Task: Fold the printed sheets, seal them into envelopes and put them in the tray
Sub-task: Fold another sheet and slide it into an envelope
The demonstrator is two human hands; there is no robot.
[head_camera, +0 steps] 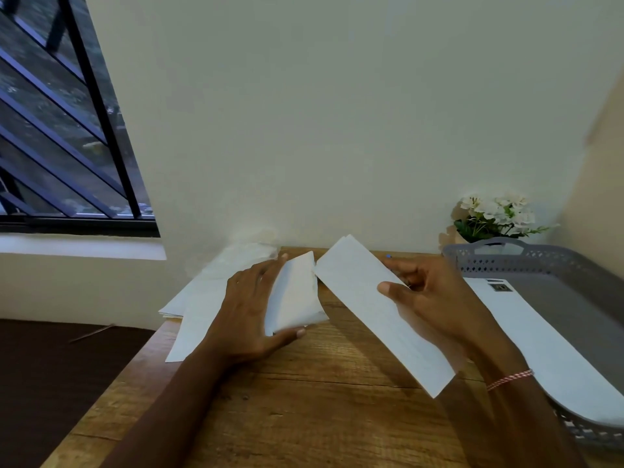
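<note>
My right hand (pixel 432 295) grips a long folded white sheet (pixel 364 298), held tilted above the wooden table (pixel 320 400). My left hand (pixel 250 312) holds a white envelope (pixel 297 295) between fingers and thumb, its upper end almost meeting the folded sheet's corner. To the left lies a stack of white sheets and envelopes (pixel 199 305) on the table's far left corner. A grey perforated tray (pixel 526 261) stands at the right with a long white envelope (pixel 547 339) lying inside it.
White artificial flowers (pixel 496 214) stand behind the tray against the wall. A barred window (pixel 60 130) is at the upper left. The table's left edge drops to a dark floor (pixel 50 383). The wall runs close behind the table.
</note>
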